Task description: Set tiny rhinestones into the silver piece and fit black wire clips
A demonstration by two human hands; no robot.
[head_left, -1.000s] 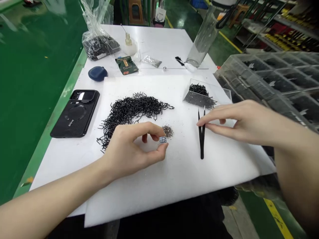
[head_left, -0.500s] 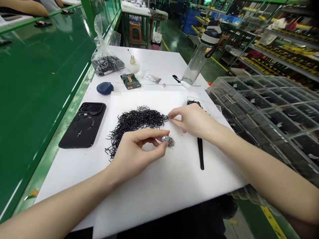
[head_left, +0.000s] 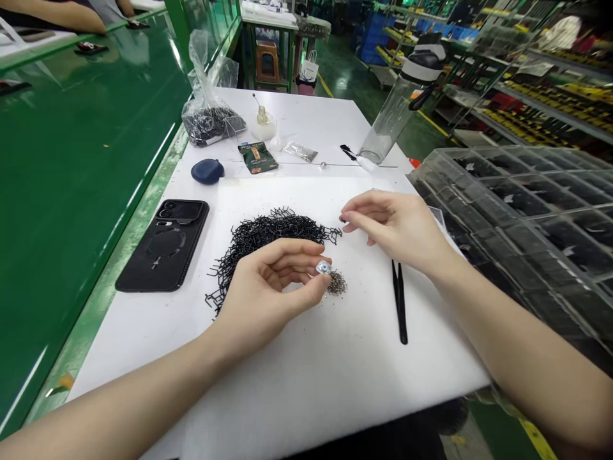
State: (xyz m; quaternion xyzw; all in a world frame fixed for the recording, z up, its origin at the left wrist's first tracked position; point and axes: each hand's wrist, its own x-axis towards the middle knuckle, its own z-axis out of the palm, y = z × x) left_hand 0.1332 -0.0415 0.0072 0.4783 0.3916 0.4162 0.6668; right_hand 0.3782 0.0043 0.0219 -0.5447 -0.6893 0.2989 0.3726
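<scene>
Head view, the only one: the left hand (head_left: 268, 295) is closed in a pinch, thumb against fingertips, gripping a small silvery metal part (head_left: 324, 268) just above the white foam sheet (head_left: 297, 390). The part sits directly beside a small patch of grey granules (head_left: 336, 283), and neither appears to touch it. The right hand (head_left: 397, 227) hangs apart from the left, just beyond the tip of a heap of bent black wire pieces (head_left: 271, 246). Its thumb and index fingertips (head_left: 345, 218) nearly meet, but whether they hold some tiny piece I cannot tell. Black tweezers (head_left: 399, 303) lie on the foam to the right, touched by neither hand. The step in hand looks like close fingertip handling of the silvery part over the foam. With that pinch closed, the next move appears to call for a steady left hand and a free right one. A black-cased phone (head_left: 163, 246) lies left of the foam, and a clear compartment tray (head_left: 536, 217) stands right.
</scene>
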